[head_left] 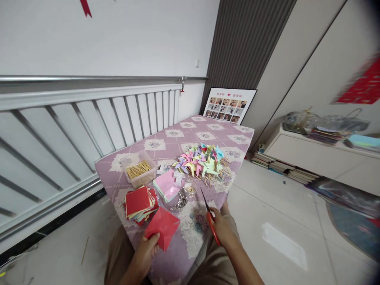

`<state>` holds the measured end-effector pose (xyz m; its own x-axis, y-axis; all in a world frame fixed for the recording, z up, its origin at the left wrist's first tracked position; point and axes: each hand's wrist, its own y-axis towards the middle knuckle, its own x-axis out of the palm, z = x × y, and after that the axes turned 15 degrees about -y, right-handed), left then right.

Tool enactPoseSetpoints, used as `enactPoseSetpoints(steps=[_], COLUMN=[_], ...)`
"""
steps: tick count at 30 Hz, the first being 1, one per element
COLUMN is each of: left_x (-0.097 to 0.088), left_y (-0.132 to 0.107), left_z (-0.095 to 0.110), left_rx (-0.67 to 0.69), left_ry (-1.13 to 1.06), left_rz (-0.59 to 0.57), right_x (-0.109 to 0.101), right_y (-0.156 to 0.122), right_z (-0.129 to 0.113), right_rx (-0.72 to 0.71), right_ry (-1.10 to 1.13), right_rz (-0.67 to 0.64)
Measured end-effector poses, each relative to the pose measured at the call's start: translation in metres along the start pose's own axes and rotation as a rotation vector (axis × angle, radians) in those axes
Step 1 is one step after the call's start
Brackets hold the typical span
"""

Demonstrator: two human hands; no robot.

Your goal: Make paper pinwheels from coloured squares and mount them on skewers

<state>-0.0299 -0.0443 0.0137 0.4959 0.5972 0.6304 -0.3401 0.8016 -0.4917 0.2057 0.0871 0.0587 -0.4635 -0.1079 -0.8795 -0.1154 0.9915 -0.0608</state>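
Note:
Between the thumb and fingers of my left hand (146,250) is a red paper square (163,226) with cuts running in from its corners. It is held over the near end of the table, by a stack of coloured paper squares (139,202) topped with red. My right hand (223,225) grips scissors (211,222) by their red handles, the blades pointing away from me. Beyond my hands lie a pile of small metal pieces (179,200), a small clear tub of pale bits (190,189) and a pink-topped stack of paper (168,185).
Finished paper pinwheels (204,160) on sticks are heaped toward the table's right side. A clear plastic box (139,168) of wooden sticks stands at left. The patterned tablecloth (204,136) reaches a framed photo board (230,105). A radiator (118,114) runs along the left wall.

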Motion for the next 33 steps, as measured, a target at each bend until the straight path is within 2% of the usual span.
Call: enactPoseSetpoints(steps=[8,18,22,26,30,33], left_x=[-0.007,-0.002,-0.003,-0.006,-0.009,-0.011], left_y=[0.002,-0.007,-0.006,-0.005,-0.001,0.002], left_z=[-0.003,0.006,0.008,0.009,0.009,0.008], left_rx=[0.025,0.061,0.064,0.064,0.049,0.062], left_ry=[-0.007,-0.067,-0.069,-0.047,-0.072,-0.092], left_rz=[-0.085,-0.114,-0.129,-0.123,-0.116,-0.124], right_x=[0.022,0.029,0.034,0.048,0.071,0.088], right_y=[0.015,0.006,-0.005,-0.020,-0.046,-0.066], right_z=[-0.021,-0.037,-0.037,-0.039,-0.045,-0.052], right_rx=[-0.032,-0.161,-0.213,-0.235,-0.319,-0.427], right_ry=[-0.177,-0.281,-0.226,-0.110,0.044,0.247], right_rz=[-0.104,-0.124,-0.066,-0.002,-0.043,-0.078])
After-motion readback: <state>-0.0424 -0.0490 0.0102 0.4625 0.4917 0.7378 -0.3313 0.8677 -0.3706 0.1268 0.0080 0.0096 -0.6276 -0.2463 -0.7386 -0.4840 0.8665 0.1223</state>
